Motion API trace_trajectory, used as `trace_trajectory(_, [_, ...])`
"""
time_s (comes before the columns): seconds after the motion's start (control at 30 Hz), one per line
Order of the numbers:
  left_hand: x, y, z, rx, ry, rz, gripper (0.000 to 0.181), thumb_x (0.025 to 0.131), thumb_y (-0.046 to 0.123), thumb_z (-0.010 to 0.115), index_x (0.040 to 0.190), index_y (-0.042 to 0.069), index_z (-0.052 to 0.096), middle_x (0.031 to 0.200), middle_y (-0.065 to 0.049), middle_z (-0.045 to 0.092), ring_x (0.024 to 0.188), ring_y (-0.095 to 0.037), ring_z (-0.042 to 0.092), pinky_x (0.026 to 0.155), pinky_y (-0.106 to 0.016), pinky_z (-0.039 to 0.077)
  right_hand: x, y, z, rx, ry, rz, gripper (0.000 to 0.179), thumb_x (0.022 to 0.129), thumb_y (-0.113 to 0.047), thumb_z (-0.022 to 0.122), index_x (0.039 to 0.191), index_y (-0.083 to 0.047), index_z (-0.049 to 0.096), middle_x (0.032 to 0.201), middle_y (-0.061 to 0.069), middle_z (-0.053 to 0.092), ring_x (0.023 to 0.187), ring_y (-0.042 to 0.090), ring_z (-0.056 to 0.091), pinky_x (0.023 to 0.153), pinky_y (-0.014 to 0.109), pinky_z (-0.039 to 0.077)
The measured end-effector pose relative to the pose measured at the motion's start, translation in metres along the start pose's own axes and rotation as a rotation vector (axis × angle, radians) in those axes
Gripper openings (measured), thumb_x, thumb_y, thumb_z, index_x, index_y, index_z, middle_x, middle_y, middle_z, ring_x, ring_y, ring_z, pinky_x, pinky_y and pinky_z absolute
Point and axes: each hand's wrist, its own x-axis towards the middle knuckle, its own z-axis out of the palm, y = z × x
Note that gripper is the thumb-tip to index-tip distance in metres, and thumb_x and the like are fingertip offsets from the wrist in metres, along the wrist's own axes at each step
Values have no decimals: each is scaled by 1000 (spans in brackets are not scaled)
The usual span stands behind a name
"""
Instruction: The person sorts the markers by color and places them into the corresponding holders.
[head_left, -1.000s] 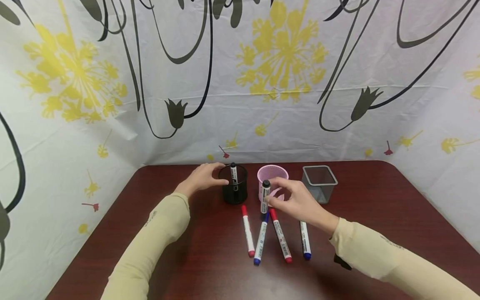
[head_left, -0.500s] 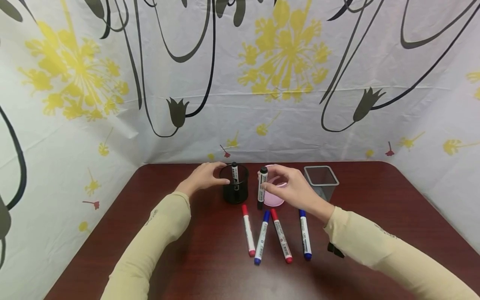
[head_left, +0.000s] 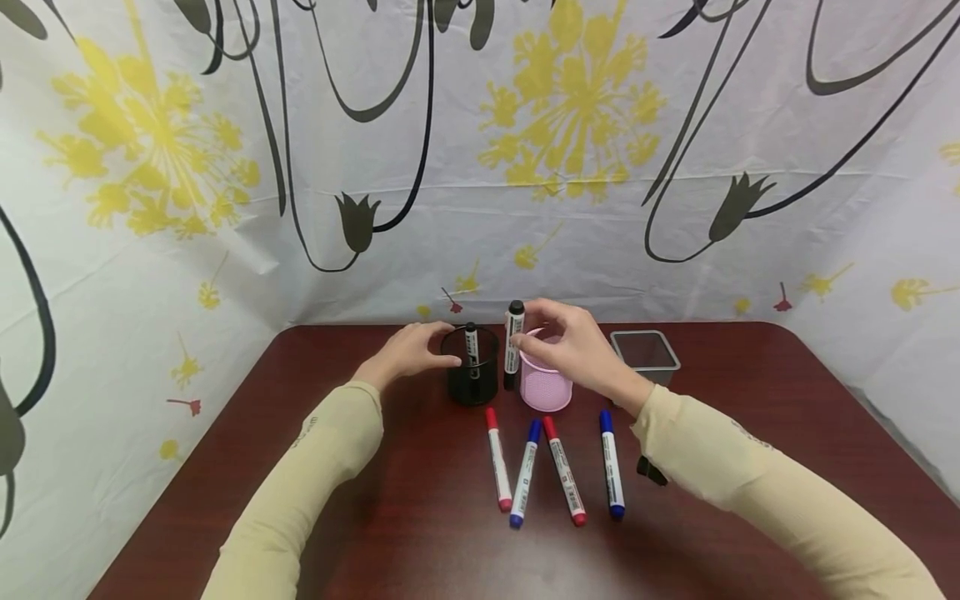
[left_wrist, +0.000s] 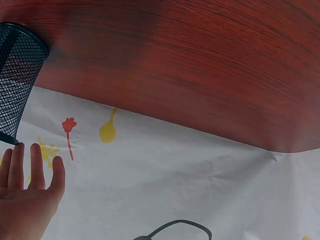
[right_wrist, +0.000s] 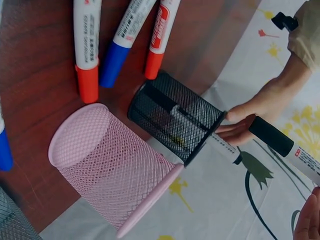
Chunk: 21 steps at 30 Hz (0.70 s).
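Note:
My left hand (head_left: 408,350) rests against the left side of the black mesh pen holder (head_left: 472,389), thumb and fingers apart at its rim. In the left wrist view, straight fingers of that hand (left_wrist: 30,210) reach up to the rim. One black-capped marker (head_left: 472,343) stands inside this holder. My right hand (head_left: 576,350) pinches another black marker (head_left: 513,343) upright, between the black holder and the pink mesh pen holder (head_left: 546,392). The right wrist view shows the held marker (right_wrist: 275,137) beyond the black holder's rim; only fingertips of the right hand show there.
A grey square mesh holder (head_left: 645,350) stands right of the pink one, partly behind the right hand. Two red markers (head_left: 498,462) (head_left: 566,475) and two blue markers (head_left: 525,475) (head_left: 611,467) lie on the brown table (head_left: 420,542). A patterned cloth (head_left: 465,208) hangs behind.
My right hand has lifted the black marker and moved it left and away, from in front of the pink holder towards the black one. The left hand stays at the rim.

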Motion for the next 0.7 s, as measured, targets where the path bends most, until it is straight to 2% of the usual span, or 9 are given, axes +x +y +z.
trace_trajectory(0.17, [0, 0, 0, -4, -3, 1, 64, 76, 46, 63, 127, 10, 47, 121, -10, 51, 111, -26, 42, 92, -42, 31, 10, 2, -1, -2, 18, -1, 22, 80, -3, 62, 101, 4, 59, 89, 12, 61, 84, 22, 57, 72, 35, 45])
trace_trajectory(0.4, [0, -1, 1, -9, 6, 2, 63, 76, 45, 64, 126, 10, 49, 120, -10, 52, 110, -26, 42, 92, -42, 31, 31, 34, -1, -1, 40, -3, 28, 81, -14, 64, 106, -2, 59, 90, 3, 62, 83, 13, 57, 72, 30, 45])
trace_trajectory(0.7, [0, 0, 0, -21, 11, -1, 63, 76, 44, 65, 126, 9, 49, 119, -8, 52, 110, -25, 43, 93, -40, 31, 51, 41, 0, -3, 85, -20, 28, 80, -16, 65, 105, -3, 60, 86, 3, 63, 81, 12, 56, 71, 31, 46])
